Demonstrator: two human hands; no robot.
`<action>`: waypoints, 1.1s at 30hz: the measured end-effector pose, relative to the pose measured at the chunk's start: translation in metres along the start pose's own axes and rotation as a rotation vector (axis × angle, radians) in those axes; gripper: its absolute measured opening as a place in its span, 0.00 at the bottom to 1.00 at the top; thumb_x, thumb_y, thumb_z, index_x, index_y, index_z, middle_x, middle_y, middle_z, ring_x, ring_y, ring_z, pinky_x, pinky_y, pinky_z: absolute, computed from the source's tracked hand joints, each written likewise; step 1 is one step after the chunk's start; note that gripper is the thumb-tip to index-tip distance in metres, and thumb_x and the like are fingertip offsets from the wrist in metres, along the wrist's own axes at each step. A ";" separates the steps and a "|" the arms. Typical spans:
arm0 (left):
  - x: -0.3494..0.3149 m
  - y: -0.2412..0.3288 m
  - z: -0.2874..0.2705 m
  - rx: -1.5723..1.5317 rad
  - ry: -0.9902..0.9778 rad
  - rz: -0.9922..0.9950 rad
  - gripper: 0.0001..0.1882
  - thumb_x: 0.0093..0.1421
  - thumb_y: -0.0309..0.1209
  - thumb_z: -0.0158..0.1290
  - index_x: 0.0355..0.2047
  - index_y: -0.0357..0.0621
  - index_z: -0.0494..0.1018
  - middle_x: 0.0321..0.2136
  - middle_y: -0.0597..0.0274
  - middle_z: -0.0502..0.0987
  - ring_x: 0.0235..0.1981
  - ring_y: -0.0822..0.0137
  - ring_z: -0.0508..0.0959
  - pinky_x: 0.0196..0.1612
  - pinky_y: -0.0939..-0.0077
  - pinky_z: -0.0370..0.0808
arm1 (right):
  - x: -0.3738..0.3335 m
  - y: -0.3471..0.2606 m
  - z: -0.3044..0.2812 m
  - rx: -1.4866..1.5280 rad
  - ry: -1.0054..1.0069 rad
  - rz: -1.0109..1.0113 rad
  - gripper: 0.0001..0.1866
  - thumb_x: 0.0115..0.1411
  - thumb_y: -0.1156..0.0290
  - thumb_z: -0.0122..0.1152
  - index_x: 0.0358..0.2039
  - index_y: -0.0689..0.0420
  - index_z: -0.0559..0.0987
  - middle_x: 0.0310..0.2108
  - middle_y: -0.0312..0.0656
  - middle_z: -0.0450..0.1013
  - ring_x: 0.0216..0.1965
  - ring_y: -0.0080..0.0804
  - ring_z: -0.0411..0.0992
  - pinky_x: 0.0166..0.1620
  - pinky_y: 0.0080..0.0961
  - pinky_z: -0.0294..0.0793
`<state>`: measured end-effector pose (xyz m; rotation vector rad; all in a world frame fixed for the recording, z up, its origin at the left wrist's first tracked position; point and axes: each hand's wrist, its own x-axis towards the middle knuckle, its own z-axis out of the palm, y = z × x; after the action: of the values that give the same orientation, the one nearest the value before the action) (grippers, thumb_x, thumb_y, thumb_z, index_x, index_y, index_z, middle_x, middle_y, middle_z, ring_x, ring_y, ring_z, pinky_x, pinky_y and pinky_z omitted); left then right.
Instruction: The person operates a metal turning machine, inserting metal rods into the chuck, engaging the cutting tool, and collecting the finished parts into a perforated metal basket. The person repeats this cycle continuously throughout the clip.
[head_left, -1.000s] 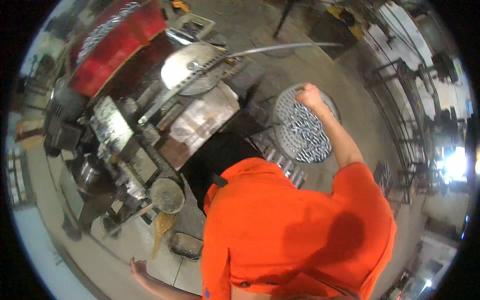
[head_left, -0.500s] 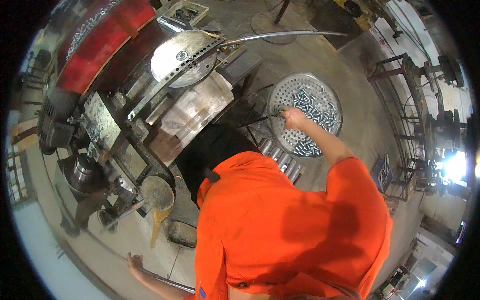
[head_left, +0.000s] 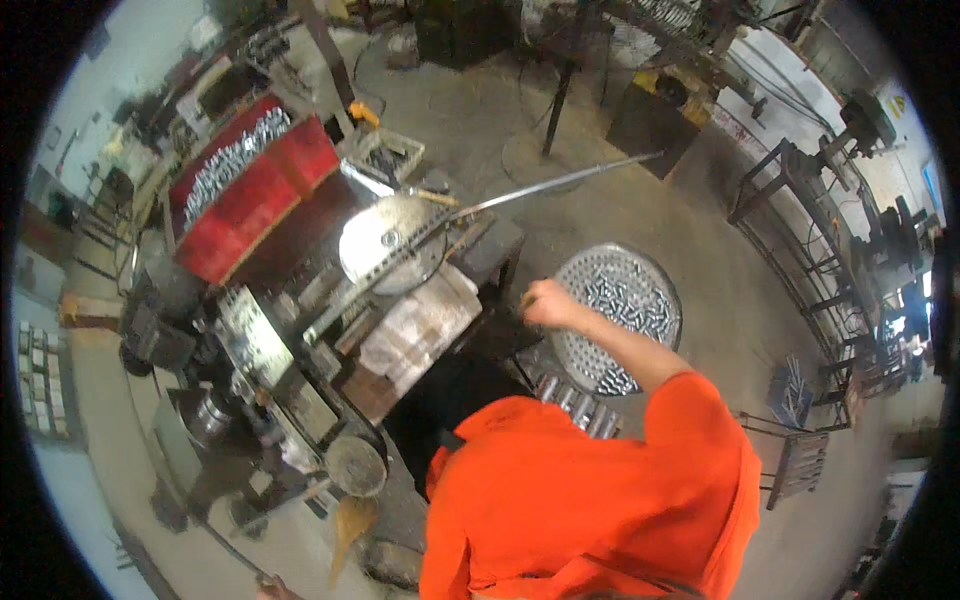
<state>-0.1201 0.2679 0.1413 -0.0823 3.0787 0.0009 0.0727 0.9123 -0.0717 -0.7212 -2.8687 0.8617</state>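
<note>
My right hand [head_left: 547,304] is closed, just off the left rim of a round perforated metal tray [head_left: 575,350]. What its fingers hold is hidden. Many short shiny metal pieces [head_left: 635,305] lie heaped in that tray. At the bottom edge, partly cut off, my left hand [head_left: 274,588] closes around the end of a long thin lever rod [head_left: 222,541]. Between the hands stands a greasy bench machine [head_left: 300,400] with a round metal disc [head_left: 385,240]. A perforated bar [head_left: 375,275] crosses the disc, and a long rod [head_left: 560,180] reaches out to the right.
A red bin [head_left: 270,215] of metal pieces stands at the far left. Behind the disc sits a small crate [head_left: 390,160] of tools. Metal cylinders [head_left: 575,403] lie below the perforated tray. A dark metal rack [head_left: 790,230] runs along the right side.
My right hand has moved left from over the tray to beyond its rim, still closed. My left hand now shows lower, at the picture's edge. The whole view has shifted, showing more of the far side.
</note>
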 end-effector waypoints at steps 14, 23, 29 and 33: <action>0.004 0.222 0.043 -1.929 -0.634 0.458 0.15 0.61 0.38 0.46 0.37 0.38 0.70 0.32 0.64 0.73 0.35 0.69 0.73 0.38 0.74 0.68 | 0.026 -0.356 -0.003 0.838 0.096 -1.110 0.12 0.30 0.75 0.57 0.22 0.57 0.80 0.34 0.45 0.74 0.36 0.44 0.71 0.37 0.33 0.71; -0.007 0.203 0.039 -1.959 -0.491 0.383 0.11 0.57 0.33 0.51 0.34 0.36 0.72 0.26 0.59 0.75 0.27 0.70 0.74 0.29 0.78 0.71 | 0.013 -0.369 0.009 0.654 0.018 -1.174 0.16 0.33 0.73 0.56 0.28 0.59 0.78 0.38 0.47 0.73 0.37 0.45 0.70 0.41 0.33 0.71; -0.005 0.179 0.018 -1.374 -0.241 0.361 0.12 0.55 0.31 0.55 0.21 0.35 0.73 0.14 0.66 0.72 0.15 0.77 0.71 0.17 0.83 0.66 | 0.025 -0.391 0.012 0.418 -0.107 -1.352 0.11 0.34 0.69 0.57 0.23 0.56 0.77 0.28 0.42 0.70 0.29 0.42 0.68 0.33 0.34 0.69; 0.006 0.159 0.013 -1.299 -0.314 0.356 0.15 0.56 0.37 0.55 0.24 0.35 0.75 0.15 0.67 0.73 0.16 0.78 0.72 0.19 0.82 0.68 | 0.043 -0.416 0.013 0.312 -0.289 -1.396 0.10 0.33 0.69 0.58 0.21 0.56 0.78 0.29 0.42 0.72 0.31 0.43 0.68 0.34 0.35 0.69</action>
<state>-0.1340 0.4260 0.1282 0.3583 2.2071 1.7436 -0.1423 0.6197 0.1370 1.3517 -2.3704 1.0361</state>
